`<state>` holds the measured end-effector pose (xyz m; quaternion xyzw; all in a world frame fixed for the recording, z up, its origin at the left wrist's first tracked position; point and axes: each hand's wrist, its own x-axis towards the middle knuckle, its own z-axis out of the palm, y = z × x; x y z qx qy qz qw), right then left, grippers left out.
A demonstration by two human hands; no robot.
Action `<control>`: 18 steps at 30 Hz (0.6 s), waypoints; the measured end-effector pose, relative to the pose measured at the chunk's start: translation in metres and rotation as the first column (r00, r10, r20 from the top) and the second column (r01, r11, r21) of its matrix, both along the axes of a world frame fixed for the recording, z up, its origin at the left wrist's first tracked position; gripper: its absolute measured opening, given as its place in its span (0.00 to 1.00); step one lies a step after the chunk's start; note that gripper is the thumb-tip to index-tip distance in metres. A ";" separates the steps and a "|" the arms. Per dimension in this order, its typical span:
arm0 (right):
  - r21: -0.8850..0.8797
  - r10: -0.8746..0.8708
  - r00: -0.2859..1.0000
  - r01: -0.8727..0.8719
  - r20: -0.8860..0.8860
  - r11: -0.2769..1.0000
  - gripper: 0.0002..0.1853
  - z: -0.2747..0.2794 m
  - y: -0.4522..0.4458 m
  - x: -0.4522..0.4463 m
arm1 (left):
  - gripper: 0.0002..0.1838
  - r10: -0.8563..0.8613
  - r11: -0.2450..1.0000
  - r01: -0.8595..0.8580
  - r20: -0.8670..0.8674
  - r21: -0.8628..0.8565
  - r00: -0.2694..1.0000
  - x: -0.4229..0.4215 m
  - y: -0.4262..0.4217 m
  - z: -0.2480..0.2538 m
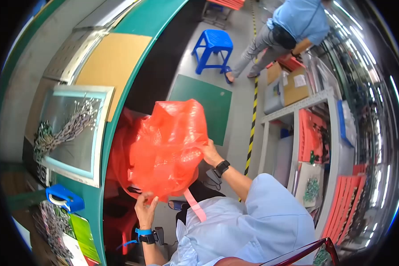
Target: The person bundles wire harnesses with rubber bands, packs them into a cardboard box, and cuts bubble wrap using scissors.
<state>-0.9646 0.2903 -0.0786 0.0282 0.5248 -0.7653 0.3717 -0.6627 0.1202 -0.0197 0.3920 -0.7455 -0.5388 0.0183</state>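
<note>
A large red plastic bag hangs puffed out in front of me, beside the table edge. My right hand is closed on the bag's right edge, a black band around its wrist. At the bag's lower edge, my left hand pinches the plastic between thumb and fingers; its fingertips are partly blurred. That wrist carries a blue strap and a black band. A pink strip lies against my light blue shirt, just below the bag.
On the green table at left are a white-framed tray with a cable bundle and a blue tape dispenser. A blue stool stands ahead. A person is by the shelf rack at right.
</note>
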 end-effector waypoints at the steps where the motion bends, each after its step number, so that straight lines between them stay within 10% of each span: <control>1: 0.050 0.085 0.986 -0.078 -0.143 0.996 0.18 0.019 -0.002 -0.001 | 0.28 -0.041 0.994 0.033 -0.080 -0.100 0.996 -0.014 -0.001 0.016; 7: 0.163 0.265 0.617 -0.216 -0.741 0.963 0.25 0.132 -0.032 0.076 | 0.43 0.032 0.997 0.011 -0.498 0.082 0.867 -0.071 0.037 0.086; 10: 0.246 0.284 0.292 -0.158 -0.913 0.956 0.28 0.143 -0.044 0.132 | 0.37 0.028 0.947 0.068 -0.293 0.314 0.956 -0.056 0.040 0.104; 11: 0.316 0.373 0.265 -0.233 -0.889 0.920 0.30 0.153 -0.044 0.145 | 0.30 0.269 0.927 -0.116 -0.416 0.356 0.869 -0.055 0.052 0.109; 14: 0.231 0.302 0.243 -0.281 -0.922 0.931 0.32 0.155 -0.047 0.181 | 0.27 0.410 0.875 -0.208 -0.441 0.437 0.799 -0.034 0.047 0.119; 18: 0.035 0.506 0.397 -0.759 -0.766 0.650 0.36 0.199 -0.040 0.189 | 0.22 0.513 0.858 -0.396 -0.526 0.326 0.678 -0.002 0.037 0.156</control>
